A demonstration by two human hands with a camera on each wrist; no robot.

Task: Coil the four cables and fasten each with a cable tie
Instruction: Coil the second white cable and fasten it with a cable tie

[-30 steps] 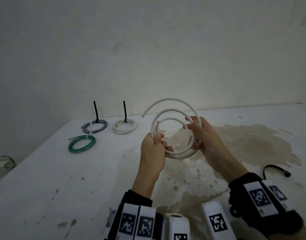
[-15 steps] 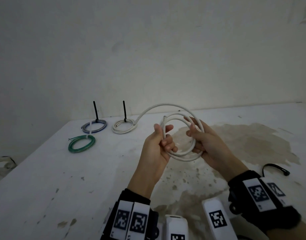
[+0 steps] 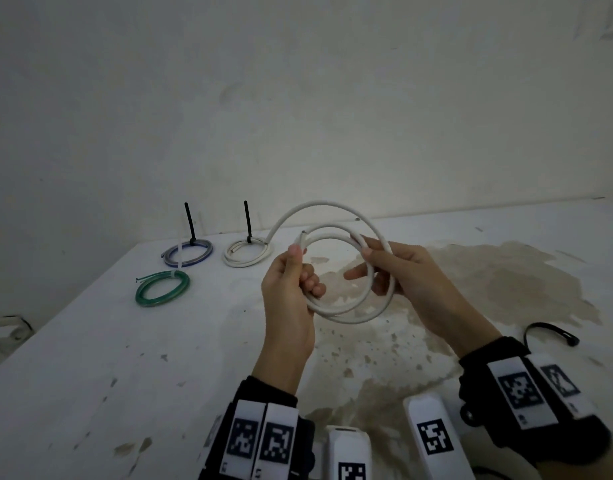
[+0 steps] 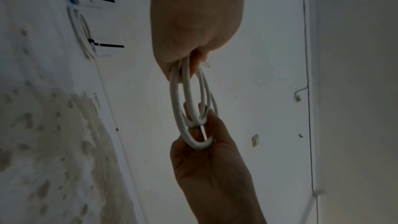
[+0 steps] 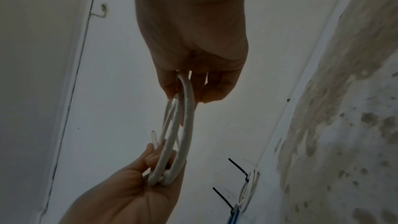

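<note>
Both hands hold a white cable [image 3: 346, 311] wound into loose loops above the table. My left hand [image 3: 294, 275] grips the coil's left side, its thumb by the cable's cut end [image 3: 303, 235]. My right hand [image 3: 384, 268] pinches the loops on the right side. The outer loop [image 3: 325, 206] arcs up and trails left. The wrist views show the same coil [image 4: 189, 101] [image 5: 181, 134] between both hands. A loose black cable tie [image 3: 549, 330] lies on the table at the right.
Three tied coils lie at the back left: a green one [image 3: 162, 289], a blue one [image 3: 187, 253] and a white one [image 3: 247, 254], two with black tie tails standing up. The white table [image 3: 90, 358] is stained brown on the right. A wall stands behind.
The left hand shifted its grip up the coil's left side to near the cut end. The loops have widened and the outer loop now arcs higher.
</note>
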